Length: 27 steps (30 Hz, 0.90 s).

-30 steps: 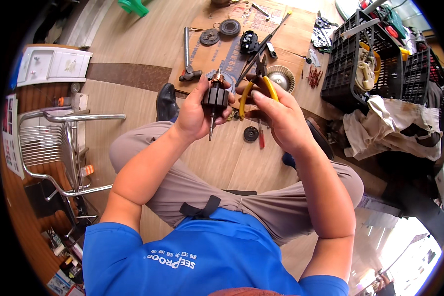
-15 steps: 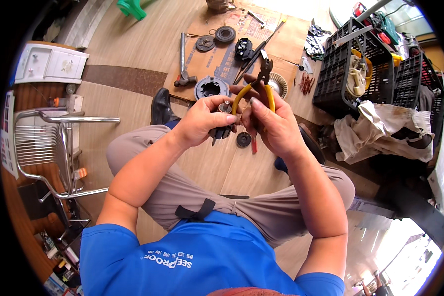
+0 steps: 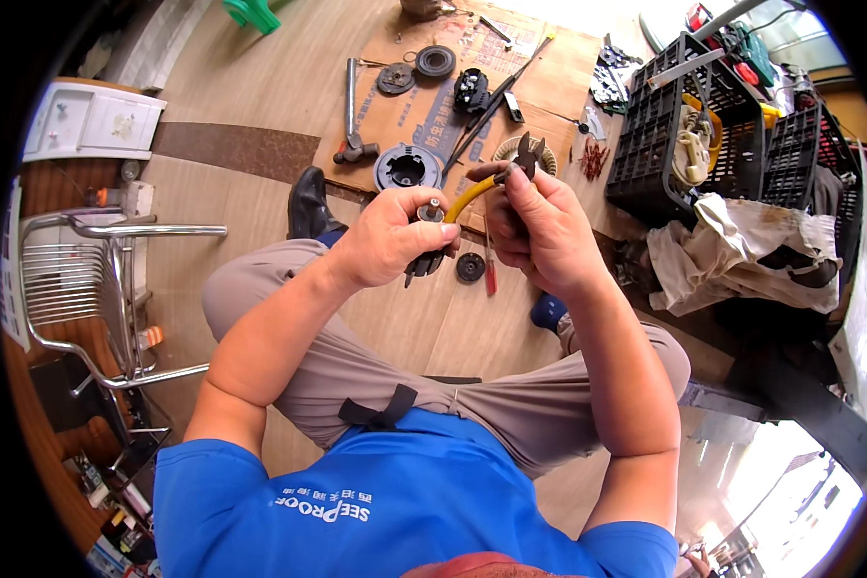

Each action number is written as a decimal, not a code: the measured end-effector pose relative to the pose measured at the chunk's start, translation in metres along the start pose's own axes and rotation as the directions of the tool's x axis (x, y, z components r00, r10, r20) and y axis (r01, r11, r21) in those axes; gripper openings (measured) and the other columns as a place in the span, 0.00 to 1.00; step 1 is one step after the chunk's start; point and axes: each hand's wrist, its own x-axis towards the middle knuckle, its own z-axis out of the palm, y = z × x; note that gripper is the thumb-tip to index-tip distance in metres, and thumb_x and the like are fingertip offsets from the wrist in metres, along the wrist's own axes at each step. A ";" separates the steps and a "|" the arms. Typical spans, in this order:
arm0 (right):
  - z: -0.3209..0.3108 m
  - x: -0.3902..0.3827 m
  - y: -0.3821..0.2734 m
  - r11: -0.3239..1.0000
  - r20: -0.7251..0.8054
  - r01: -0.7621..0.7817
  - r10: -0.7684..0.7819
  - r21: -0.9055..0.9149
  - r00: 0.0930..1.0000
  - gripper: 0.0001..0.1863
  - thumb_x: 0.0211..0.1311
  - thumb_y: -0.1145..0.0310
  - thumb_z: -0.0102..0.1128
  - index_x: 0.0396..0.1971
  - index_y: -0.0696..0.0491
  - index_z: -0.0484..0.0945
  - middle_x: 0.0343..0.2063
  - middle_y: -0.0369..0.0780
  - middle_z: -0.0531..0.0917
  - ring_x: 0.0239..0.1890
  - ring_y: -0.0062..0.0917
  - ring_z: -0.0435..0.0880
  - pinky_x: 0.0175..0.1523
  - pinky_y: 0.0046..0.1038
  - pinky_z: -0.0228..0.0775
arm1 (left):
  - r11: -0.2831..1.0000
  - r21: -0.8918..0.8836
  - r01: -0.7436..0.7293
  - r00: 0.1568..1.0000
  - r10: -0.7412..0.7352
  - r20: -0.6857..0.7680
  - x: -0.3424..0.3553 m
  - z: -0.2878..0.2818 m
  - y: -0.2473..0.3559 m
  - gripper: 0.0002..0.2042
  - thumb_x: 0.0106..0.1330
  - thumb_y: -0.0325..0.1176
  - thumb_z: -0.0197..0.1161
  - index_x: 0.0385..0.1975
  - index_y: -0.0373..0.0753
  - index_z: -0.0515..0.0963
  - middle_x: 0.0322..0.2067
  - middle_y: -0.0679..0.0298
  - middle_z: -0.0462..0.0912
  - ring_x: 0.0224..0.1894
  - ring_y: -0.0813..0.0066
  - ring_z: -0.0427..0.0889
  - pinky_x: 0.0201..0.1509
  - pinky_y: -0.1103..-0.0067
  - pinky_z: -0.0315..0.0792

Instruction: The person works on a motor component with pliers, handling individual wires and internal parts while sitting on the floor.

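My left hand (image 3: 380,241) is closed round a small dark motor-like part (image 3: 424,262) with a metal pin standing at its top. A pair of pliers (image 3: 470,197) with yellow handles is in my right hand (image 3: 549,226), gripped near the dark jaws, which point up and away. One yellow handle slants down-left, its end beside the top of the part and my left thumb. The other handle is hidden by my right hand. Below, between my feet, lie a round black disc (image 3: 470,268) and a screwdriver with a red handle (image 3: 491,278).
Ahead is a cardboard sheet (image 3: 395,111) bearing a hammer (image 3: 351,106), a grey ring-shaped housing (image 3: 385,173), a pale fan wheel (image 3: 547,154) and black parts. Black crates (image 3: 636,144) with cloth stand at right. A metal chair (image 3: 154,232) is at left.
My right hand has turned the pliers and now grips nearer the jaws. Earlier both yellow handles showed spread apart; now one shows, slanting toward the part. The left hand keeps its hold.
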 end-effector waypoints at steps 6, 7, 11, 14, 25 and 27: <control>0.007 0.003 0.002 0.997 0.032 0.028 -0.031 0.073 0.999 0.21 0.76 0.55 0.44 0.55 0.56 0.72 0.15 0.30 0.63 0.14 0.12 0.58 0.18 0.17 0.49 | 0.987 -0.158 0.010 1.000 -0.012 -0.012 -0.001 0.005 0.000 0.08 0.63 0.32 0.59 0.33 0.34 0.77 0.28 0.64 0.81 0.34 0.79 0.79 0.42 0.81 0.72; 0.007 0.004 0.004 0.997 0.033 0.027 -0.030 0.075 0.999 0.21 0.76 0.55 0.44 0.55 0.56 0.72 0.15 0.30 0.63 0.14 0.12 0.58 0.18 0.17 0.49 | 0.990 -0.144 0.007 1.000 -0.010 -0.020 -0.002 0.004 0.000 0.07 0.63 0.32 0.59 0.33 0.34 0.77 0.28 0.63 0.81 0.33 0.79 0.79 0.41 0.81 0.72; 0.010 0.007 0.012 0.987 0.017 0.010 -0.013 0.158 1.000 0.21 0.76 0.56 0.44 0.54 0.57 0.72 0.15 0.30 0.63 0.14 0.12 0.58 0.17 0.18 0.49 | 0.991 -0.131 -0.004 0.999 -0.002 -0.044 -0.003 0.002 -0.002 0.07 0.62 0.31 0.59 0.33 0.34 0.77 0.28 0.63 0.81 0.33 0.78 0.79 0.40 0.81 0.72; 0.010 0.008 0.015 0.980 0.017 0.015 -0.019 0.198 1.000 0.20 0.76 0.56 0.45 0.52 0.57 0.73 0.15 0.30 0.64 0.14 0.12 0.59 0.17 0.18 0.50 | 0.987 -0.160 -0.018 0.999 0.012 -0.037 -0.002 0.001 -0.002 0.06 0.62 0.30 0.60 0.33 0.34 0.76 0.28 0.63 0.81 0.32 0.79 0.79 0.40 0.81 0.73; 0.008 0.002 -0.003 0.988 -0.177 0.089 -0.066 0.124 0.982 0.15 0.74 0.58 0.50 0.43 0.54 0.77 0.22 0.30 0.72 0.16 0.12 0.65 0.20 0.16 0.56 | 0.886 -0.462 0.045 0.999 -0.035 0.030 0.012 0.000 -0.009 0.17 0.71 0.40 0.59 0.49 0.31 0.74 0.33 0.61 0.83 0.35 0.74 0.84 0.41 0.77 0.78; -0.001 0.004 -0.010 0.970 -0.293 0.178 -0.125 0.163 0.948 0.14 0.74 0.58 0.51 0.42 0.54 0.78 0.23 0.30 0.72 0.20 0.12 0.67 0.22 0.16 0.58 | 0.858 -0.506 0.084 0.996 -0.061 0.062 0.013 -0.003 -0.015 0.22 0.72 0.48 0.53 0.49 0.32 0.74 0.34 0.60 0.83 0.36 0.72 0.83 0.42 0.76 0.78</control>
